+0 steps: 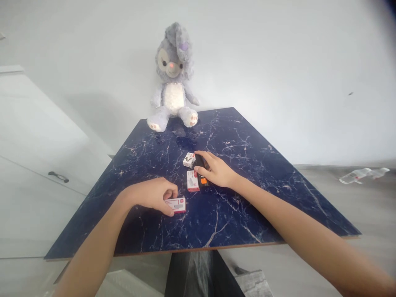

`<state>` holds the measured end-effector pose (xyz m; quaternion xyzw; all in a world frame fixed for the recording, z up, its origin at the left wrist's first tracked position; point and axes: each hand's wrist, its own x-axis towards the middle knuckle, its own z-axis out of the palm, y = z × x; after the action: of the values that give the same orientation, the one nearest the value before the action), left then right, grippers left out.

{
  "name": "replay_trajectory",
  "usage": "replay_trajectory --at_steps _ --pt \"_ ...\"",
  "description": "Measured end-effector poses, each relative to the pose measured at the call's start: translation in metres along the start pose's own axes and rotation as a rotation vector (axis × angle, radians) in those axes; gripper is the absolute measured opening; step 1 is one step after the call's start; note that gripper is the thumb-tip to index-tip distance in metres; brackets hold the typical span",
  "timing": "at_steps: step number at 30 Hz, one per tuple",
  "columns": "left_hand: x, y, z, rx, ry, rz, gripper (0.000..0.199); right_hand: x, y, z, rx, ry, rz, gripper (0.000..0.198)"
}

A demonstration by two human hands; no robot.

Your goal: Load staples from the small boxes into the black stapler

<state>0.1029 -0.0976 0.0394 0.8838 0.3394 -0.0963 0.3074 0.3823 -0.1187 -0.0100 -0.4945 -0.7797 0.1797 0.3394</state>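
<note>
My left hand (154, 194) pinches a flat white-and-red box (179, 205) by its left end, low over the near middle of the table. A picture of a grey bar, like a strip of staples, shows on its face. Farther back, my right hand (220, 170) is closed over a black box with an orange patch (203, 180), thumb and fingers across its top. Just left of that box stands a second white-and-red box (192, 182) with a similar grey picture. Behind it sits a small white box (188, 159) printed with a black clip-like shape.
The boxes are on a dark blue marble-patterned table (247, 165). A grey plush rabbit (173, 97) sits at its far edge against the wall. White cabinet doors (40, 173) stand to the left. Clear plastic packaging (355, 176) lies on the floor at right.
</note>
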Motion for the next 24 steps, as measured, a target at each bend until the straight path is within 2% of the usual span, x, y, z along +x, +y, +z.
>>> replay_trajectory --at_steps 6,8,9,12,14,16,19,24 --pt "0.010 -0.013 0.002 0.132 0.312 -0.103 0.042 0.001 0.000 0.000 -0.003 -0.001 -0.008 0.054" --pt "0.011 -0.014 0.001 0.135 0.400 -0.064 0.039 0.000 -0.002 -0.001 0.002 -0.001 -0.005 0.054" --pt "0.011 -0.014 0.000 0.120 0.420 -0.020 0.046 0.000 -0.002 -0.001 0.002 0.001 -0.005 0.054" --pt "0.007 -0.013 -0.005 0.046 0.329 0.131 0.069 0.000 -0.003 -0.001 0.000 0.000 -0.007 0.053" --pt "0.005 -0.015 -0.009 0.025 0.236 0.149 0.066 -0.001 -0.003 -0.001 0.004 -0.004 -0.003 0.054" --pt "0.005 -0.018 -0.011 0.021 0.208 0.109 0.064 -0.001 -0.003 -0.002 0.008 -0.009 0.003 0.055" --pt "0.009 -0.021 -0.010 -0.033 0.262 0.080 0.063 -0.001 -0.002 -0.002 0.007 -0.005 0.004 0.054" --pt "0.022 -0.017 0.002 -0.100 0.481 0.138 0.065 -0.001 -0.002 -0.001 0.018 0.003 -0.012 0.055"
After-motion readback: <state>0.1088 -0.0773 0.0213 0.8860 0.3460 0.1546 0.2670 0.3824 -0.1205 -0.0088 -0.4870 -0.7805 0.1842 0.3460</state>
